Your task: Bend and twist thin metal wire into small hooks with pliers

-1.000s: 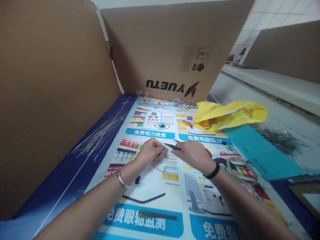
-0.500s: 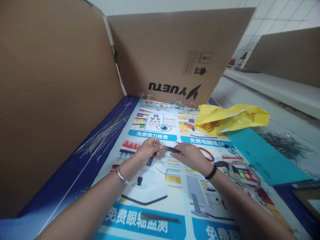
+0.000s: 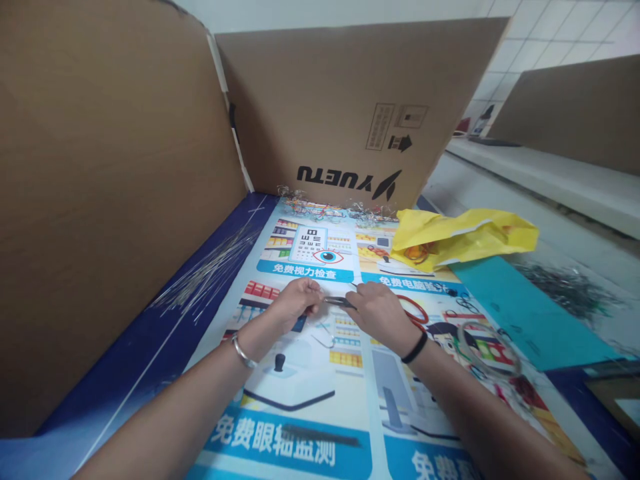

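My left hand [image 3: 296, 303] is closed in a pinch on a thin bent wire [image 3: 325, 335] that curves down onto the printed poster [image 3: 320, 407]. My right hand [image 3: 380, 310] is closed round small dark pliers [image 3: 338, 301], whose tips point left and meet the left fingertips. Both hands hover just above the poster's middle. A silver bangle sits on my left wrist and a black band on my right.
Cardboard walls stand at the left [image 3: 100, 187] and at the back [image 3: 350, 107]. Straight wires [image 3: 205, 270] lie in a bundle at the left. A yellow bag [image 3: 465, 237], a teal sheet [image 3: 520, 307], a wire coil [image 3: 487, 347] and tangled wire bits [image 3: 570, 283] lie to the right.
My right hand has shifted slightly left, so the pliers' tips now meet the left fingertips. The view has tilted a little.
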`<state>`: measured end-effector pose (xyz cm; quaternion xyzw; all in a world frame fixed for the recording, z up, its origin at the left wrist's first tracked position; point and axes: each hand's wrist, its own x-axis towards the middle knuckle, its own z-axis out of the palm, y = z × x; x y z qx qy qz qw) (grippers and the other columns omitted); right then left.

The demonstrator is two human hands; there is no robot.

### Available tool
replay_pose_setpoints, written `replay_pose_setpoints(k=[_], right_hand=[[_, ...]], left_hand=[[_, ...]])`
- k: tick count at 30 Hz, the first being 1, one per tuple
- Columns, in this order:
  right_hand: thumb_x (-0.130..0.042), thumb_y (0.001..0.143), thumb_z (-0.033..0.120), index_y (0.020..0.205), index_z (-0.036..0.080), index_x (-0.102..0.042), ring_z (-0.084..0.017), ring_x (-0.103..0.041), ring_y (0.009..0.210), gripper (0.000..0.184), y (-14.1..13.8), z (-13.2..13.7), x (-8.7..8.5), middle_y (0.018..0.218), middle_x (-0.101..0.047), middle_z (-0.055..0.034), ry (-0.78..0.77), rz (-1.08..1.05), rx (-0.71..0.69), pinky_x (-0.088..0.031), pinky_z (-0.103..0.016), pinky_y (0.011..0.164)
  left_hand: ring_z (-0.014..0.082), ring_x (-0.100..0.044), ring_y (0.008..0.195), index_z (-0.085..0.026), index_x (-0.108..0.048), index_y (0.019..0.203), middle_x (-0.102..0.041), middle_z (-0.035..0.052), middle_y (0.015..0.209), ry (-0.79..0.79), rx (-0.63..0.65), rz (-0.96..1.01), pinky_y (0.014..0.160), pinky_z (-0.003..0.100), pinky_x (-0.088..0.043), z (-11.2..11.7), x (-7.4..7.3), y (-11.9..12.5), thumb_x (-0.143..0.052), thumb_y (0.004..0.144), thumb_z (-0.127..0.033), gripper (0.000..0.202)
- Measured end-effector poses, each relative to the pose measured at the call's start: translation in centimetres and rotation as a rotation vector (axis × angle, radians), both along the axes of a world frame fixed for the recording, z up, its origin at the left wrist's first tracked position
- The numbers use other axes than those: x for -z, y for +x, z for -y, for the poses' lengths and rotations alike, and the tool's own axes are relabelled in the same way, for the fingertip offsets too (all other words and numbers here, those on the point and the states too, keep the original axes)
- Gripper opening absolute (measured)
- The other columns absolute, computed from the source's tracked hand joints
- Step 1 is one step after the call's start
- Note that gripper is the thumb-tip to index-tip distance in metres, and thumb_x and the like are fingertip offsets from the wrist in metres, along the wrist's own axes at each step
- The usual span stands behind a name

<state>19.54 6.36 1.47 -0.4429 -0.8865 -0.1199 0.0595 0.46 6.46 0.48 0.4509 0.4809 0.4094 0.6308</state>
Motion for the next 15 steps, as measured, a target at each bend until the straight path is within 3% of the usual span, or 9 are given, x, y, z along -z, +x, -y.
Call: replay_pose_setpoints(k=[15], right_hand=[[-0.051,0.084,0.033,0.08,0.017,-0.059,-0.019,-0.051,0.072,0.018,0.06,-0.3,0.87,0.073,-0.058,-0.006,0.005,0.002,-0.031,-0.025,-0.029,0.063]], left_hand=[[0.0059,-0.041,0.038,-0.017,-0.045,0.073,-0.047,-0.0064,0.045,-0.014,-0.068,0.029,0.038,0.018,-0.026,0.0,0.15,0.25,-0.063,0.059,-0.017,0.022]])
